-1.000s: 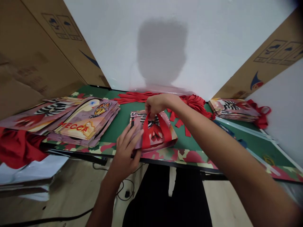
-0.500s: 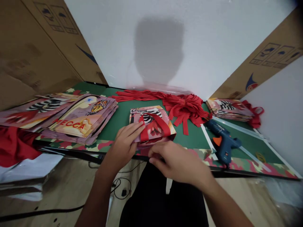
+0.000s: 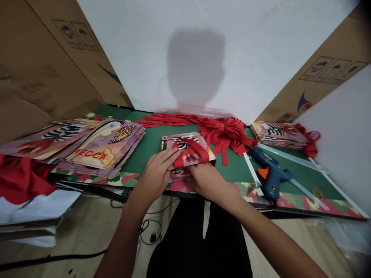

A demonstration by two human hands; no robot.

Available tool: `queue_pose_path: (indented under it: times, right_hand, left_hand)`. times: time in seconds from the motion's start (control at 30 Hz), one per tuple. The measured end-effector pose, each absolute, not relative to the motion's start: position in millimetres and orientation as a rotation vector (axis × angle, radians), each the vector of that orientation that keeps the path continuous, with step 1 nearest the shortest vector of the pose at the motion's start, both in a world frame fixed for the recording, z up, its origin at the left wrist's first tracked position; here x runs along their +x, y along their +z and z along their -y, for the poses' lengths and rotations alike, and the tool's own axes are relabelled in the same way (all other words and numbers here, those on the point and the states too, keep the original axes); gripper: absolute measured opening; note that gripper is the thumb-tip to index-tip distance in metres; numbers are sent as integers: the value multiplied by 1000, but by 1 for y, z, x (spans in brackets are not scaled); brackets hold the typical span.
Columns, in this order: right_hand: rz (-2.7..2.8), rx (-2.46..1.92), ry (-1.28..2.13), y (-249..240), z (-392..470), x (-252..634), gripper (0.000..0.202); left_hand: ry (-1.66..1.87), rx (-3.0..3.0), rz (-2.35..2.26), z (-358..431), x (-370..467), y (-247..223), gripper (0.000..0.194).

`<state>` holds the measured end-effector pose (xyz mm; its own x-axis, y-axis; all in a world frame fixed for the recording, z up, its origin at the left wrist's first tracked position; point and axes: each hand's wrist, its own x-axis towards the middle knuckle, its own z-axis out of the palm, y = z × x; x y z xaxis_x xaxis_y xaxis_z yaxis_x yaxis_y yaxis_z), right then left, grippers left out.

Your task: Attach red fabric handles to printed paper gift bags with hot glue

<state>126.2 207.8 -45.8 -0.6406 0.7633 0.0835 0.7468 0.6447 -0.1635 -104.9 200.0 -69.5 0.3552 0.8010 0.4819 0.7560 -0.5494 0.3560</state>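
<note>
A printed paper bag (image 3: 210,151) with a zebra-stripe pattern lies near the front edge of the green table, a red ribbon handle (image 3: 200,150) looped over its face. My left hand (image 3: 158,170) presses on the bag's left side, its fingers closed together over the ribbon and paper. At the bag's lower, open end is my right hand (image 3: 207,179); its fingertips are tucked inside, under the upper panel, and hidden from view.
Stacked printed bags (image 3: 101,154) lie at left, beside red fabric (image 3: 24,179). Behind the bag are red ribbons (image 3: 226,133). A blue glue gun (image 3: 271,173) and another bag stack (image 3: 278,135) are at right. Cardboard (image 3: 52,77) and a white panel (image 3: 139,50) stand behind.
My right hand has moved up and forward from the table edge, and its fingers have gone into the bag's lower opening. My left hand stays on the bag's left side.
</note>
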Motion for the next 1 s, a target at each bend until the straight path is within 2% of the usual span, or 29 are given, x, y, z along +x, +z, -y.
queue_pose_path:
  times: [0.1, 0.3, 0.57, 1.0]
  right_hand:
    - [2586, -1393, 16, -51, -197, 119, 36]
    - [2415, -1268, -215, -73, -168, 119, 22]
    - [2233, -1162, -306, -104, -136, 129, 36]
    - [2251, -1205, -89, -116, -111, 130, 48]
  left_hand:
    - [952, 2525, -1431, -203, -105, -72, 65]
    - [979, 2547, -1446, -199, -103, -77, 63]
    - [1047, 2583, -1433, -194, -99, -85, 62]
    - [1012, 2535, -1435, -199, -105, -81, 64]
